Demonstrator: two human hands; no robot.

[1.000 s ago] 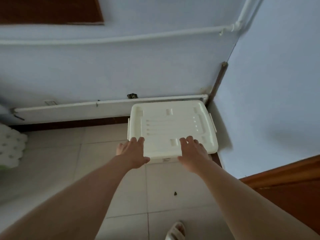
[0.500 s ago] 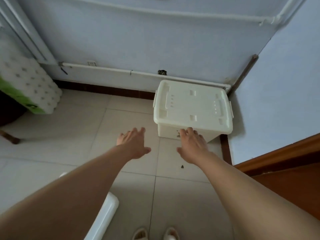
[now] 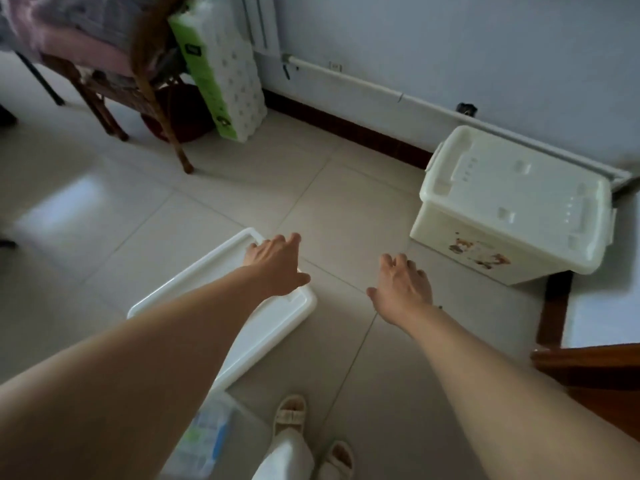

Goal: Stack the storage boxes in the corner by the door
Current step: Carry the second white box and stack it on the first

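Your one camera sits on your head. It looks down and forward at the floor point(image 3: 329, 209), close over your left hand point(image 3: 273, 265) and right hand point(image 3: 403, 289), toward the wall point(image 3: 450, 46).

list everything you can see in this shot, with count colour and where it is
cream storage box: 1, cream with a picture on its front, lid on, in the corner at right by the wall
white storage box: 1, white lid over a clear body, on the floor at lower left, partly under the left arm
toilet paper pack: 1, white and green, leaning by the wall at top
chair: 1, dark brown wood, top left, with pinkish cloth on it
wall pipe: 1, white, low along the wall
door: 1, brown wood, right edge
sandals: 2, beige, bottom centre
left hand: 1, open, over the white lid's far end
right hand: 1, open, above bare floor tiles
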